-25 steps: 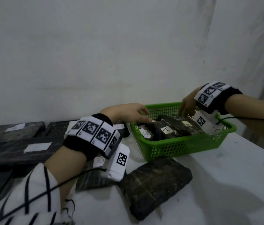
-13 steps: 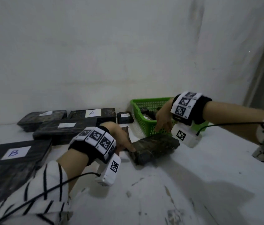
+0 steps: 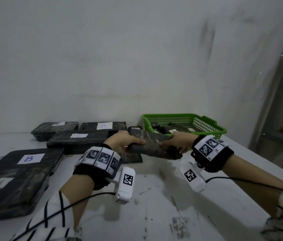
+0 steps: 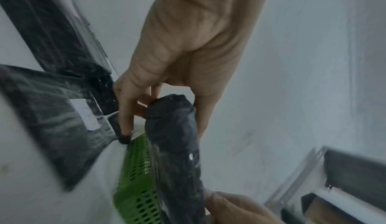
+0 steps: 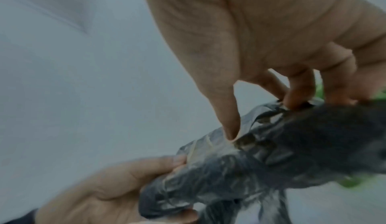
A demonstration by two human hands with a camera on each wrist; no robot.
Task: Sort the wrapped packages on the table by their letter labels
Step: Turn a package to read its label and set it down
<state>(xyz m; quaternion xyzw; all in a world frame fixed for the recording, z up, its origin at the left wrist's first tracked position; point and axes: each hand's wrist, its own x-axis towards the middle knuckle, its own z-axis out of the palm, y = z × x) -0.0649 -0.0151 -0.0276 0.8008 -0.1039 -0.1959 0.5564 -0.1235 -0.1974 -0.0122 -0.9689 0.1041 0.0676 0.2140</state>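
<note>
A dark wrapped package [image 3: 152, 146] is held above the table between both hands, tilted, with no label showing. My left hand [image 3: 125, 142] grips its left end, thumb on top. My right hand [image 3: 177, 143] grips its right end. The left wrist view shows the package [image 4: 175, 138] end-on with my left fingers [image 4: 125, 112] curled beside it. In the right wrist view my right fingers [image 5: 296, 93] pinch the wrapping of the package [image 5: 261, 158]. Other packages lie at the left: one labelled B [image 3: 29, 158], one labelled A [image 3: 103, 126], and others with small labels [image 3: 78, 136].
A green basket [image 3: 206, 126] with several small packages stands at the back right near the wall. A flat dark package [image 3: 132, 157] lies on the table under the held one. The white table [image 3: 163, 206] is scuffed in front of my hands.
Both hands have taken hold of the dark package that lay in front of the basket and lifted it off the table. The camera view has shifted down and left.
</note>
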